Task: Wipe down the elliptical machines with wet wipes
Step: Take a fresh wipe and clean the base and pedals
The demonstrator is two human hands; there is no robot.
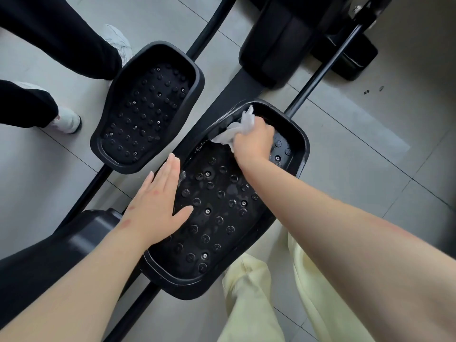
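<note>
Your right hand [254, 141] clutched the wipe [238, 130] at the near pedal [299, 144]'s far end; your left hand [158, 206] lay flat, empty; the left pedal [197, 77] looked untouched.

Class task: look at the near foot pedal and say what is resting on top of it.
On the near pedal: the left hand lies flat at its inner edge, and the right hand presses a crumpled white wet wipe into the far end. The studs beneath both hands are covered.
</note>
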